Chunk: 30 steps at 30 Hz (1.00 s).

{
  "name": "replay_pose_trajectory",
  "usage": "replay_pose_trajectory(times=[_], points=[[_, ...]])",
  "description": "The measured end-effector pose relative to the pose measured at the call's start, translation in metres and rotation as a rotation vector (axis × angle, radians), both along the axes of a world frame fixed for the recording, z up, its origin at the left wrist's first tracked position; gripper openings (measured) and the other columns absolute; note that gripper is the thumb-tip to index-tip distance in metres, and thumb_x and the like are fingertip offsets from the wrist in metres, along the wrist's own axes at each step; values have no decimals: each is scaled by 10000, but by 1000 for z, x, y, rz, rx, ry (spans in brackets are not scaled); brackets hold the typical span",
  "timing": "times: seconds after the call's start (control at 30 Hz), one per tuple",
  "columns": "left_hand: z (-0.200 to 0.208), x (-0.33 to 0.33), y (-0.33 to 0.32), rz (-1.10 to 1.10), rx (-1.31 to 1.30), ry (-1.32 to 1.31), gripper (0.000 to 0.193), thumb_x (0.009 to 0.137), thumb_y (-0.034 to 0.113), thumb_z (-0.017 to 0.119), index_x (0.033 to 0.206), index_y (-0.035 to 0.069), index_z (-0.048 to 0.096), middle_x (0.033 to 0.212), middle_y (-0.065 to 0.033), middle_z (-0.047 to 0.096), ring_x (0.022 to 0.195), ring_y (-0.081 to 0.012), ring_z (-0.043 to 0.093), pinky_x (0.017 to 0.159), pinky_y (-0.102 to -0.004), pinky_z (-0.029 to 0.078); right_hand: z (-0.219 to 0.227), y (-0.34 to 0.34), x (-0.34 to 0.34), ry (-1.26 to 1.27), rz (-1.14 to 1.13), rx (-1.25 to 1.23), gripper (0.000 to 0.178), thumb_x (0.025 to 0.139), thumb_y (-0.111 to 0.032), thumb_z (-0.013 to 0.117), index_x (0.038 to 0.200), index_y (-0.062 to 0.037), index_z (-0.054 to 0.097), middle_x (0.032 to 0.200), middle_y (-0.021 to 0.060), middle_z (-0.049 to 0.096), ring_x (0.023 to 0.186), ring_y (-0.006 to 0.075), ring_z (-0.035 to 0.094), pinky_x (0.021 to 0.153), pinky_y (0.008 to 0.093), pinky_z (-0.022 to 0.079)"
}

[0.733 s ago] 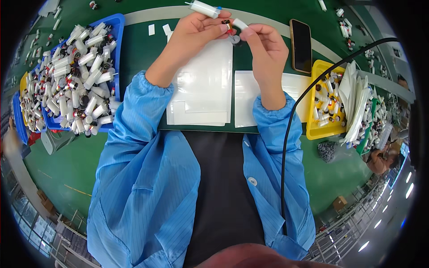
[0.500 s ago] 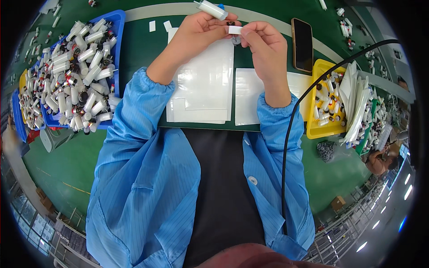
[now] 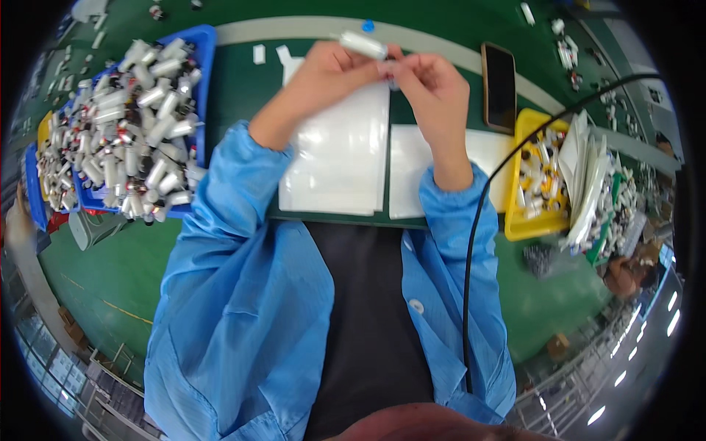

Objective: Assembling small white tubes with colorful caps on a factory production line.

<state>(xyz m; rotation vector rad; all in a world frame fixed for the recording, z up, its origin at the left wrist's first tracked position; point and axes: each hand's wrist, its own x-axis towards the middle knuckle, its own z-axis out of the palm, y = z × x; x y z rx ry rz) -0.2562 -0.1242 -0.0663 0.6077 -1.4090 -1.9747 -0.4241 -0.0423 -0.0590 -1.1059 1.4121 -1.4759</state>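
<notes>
White tube (image 3: 362, 45), cloudy and rounded, is up at the far side of a green table (image 3: 246, 110), tilted across the fingers of a seated person's left hand (image 3: 327, 73). From where I stand, that hand is narrowed around the tube, its thumb stretched toward the other hand. The right hand (image 3: 439, 82) comes in close, thumb and forefinger pinched together on a small piece (image 3: 390, 70) where the fingertips of both hands meet; motion blur makes it too unclear to say what it is. Just beyond the tube sits a small blue object (image 3: 368, 26).

Below the hands lie clear plastic bags (image 3: 334, 165), with more white sheeting (image 3: 409, 180) beside them to the right. Two white slips (image 3: 259, 54) rest near the left hand. On the left, a blue tray (image 3: 208, 88) is heaped with similar tubes. To the right are a dark phone (image 3: 499, 88) and a yellow tray (image 3: 540, 229) holding smaller tubes. A black cable (image 3: 479, 213) curves down over the right sleeve of the person's blue coat (image 3: 235, 294).
</notes>
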Motion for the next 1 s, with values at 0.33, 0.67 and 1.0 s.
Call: replay_pose_trajectory(times=[0.33,0.67,1.0], points=[[20,-8,5,-40,-100,-19,323,955,67,671,1269,-5,666,1193,-105,716,1088,-172,673,939,-325,553,14,-4,-3,-728,211,16,282,902,-14,695,1128,-102,552,1072,40,600,1026,146,591,924,326,458],[17,-4,-136,612,-389,-284,362,813,89,830,1096,-64,664,949,-116,735,786,-162,709,729,-270,577,15,3,1,-315,54,16,202,924,-68,696,1077,-71,565,932,-6,594,827,81,550,773,220,451],[-4,-26,-226,719,-1176,-1072,470,823,392,756,1202,121,697,1284,-138,642,1118,-342,642,943,-434,534,39,86,52,823,580,-68,355,789,-178,771,1096,-42,652,1001,121,575,903,312,626,803,422,529]])
